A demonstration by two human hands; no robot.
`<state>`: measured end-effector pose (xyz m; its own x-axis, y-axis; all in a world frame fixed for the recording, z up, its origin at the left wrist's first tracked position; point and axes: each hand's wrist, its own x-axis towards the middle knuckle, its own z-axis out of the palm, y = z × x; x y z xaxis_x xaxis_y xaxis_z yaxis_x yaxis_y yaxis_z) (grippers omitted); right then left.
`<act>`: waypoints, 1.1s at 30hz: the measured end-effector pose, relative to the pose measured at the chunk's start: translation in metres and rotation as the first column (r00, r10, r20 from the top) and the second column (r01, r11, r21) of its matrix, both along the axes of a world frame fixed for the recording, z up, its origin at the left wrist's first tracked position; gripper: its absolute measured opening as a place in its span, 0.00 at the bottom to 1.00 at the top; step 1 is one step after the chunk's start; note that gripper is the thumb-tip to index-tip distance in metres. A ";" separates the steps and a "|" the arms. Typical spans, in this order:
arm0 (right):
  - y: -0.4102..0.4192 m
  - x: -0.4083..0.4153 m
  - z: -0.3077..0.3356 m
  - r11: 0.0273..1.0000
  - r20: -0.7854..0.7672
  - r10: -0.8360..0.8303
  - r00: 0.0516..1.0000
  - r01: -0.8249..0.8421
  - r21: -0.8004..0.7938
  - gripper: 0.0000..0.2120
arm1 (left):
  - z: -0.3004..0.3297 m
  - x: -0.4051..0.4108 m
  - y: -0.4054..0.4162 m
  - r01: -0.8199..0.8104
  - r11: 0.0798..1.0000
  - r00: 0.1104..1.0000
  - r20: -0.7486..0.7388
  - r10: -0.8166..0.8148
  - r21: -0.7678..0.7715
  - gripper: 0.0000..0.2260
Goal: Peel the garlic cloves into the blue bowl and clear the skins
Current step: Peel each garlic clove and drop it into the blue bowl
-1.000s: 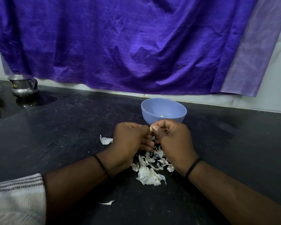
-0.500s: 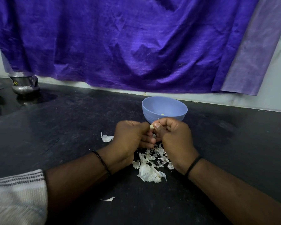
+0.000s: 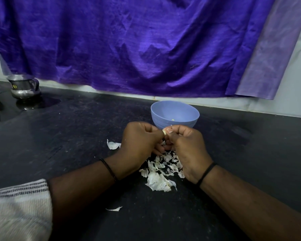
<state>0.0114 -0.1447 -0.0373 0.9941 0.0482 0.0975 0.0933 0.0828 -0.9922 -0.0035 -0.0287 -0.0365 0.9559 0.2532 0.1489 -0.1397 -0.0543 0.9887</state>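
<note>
A small pale garlic clove [image 3: 164,132] is pinched between the fingertips of my left hand [image 3: 139,145] and my right hand [image 3: 188,148], just in front of the blue bowl [image 3: 163,117]. Both hands are curled, knuckles up, and touch each other over the counter. A tiny pale bit [image 3: 172,119] shows inside the bowl. A heap of white garlic skins [image 3: 161,173] lies on the black counter under and between my wrists. Single skins lie to the left [image 3: 113,145] and nearer me [image 3: 114,209].
A steel jug [image 3: 23,86] stands at the far left of the black counter [image 3: 76,136]. A purple cloth [image 3: 146,46] hangs over the wall behind the bowl. A striped white sleeve [image 3: 17,206] fills the lower left corner.
The hands stay together on the clove and have edged slightly up toward the bowl. The skins and bowl have not moved.
</note>
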 end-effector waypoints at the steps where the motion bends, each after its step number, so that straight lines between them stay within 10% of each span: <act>1: 0.000 0.000 0.000 1.000 -0.003 0.000 1.000 0.000 0.001 0.07 | 0.000 0.000 0.000 -0.005 1.000 1.000 0.011 0.005 0.017 0.07; 18: -0.007 0.006 -0.001 0.987 0.016 0.028 0.999 -0.030 0.158 0.04 | -0.006 0.003 0.008 0.043 0.999 0.989 0.137 -0.045 0.018 0.03; 33: -0.009 0.008 -0.008 0.935 0.452 -0.065 0.890 0.213 -0.285 0.01 | -0.005 0.006 0.008 -0.021 1.000 0.987 0.160 0.020 0.005 0.03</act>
<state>0.0193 -0.1533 -0.0454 0.8551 0.0144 0.5182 0.5015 -0.2758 -0.8200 0.0025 -0.0202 -0.0417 0.9143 0.2707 0.3014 -0.2949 -0.0655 0.9533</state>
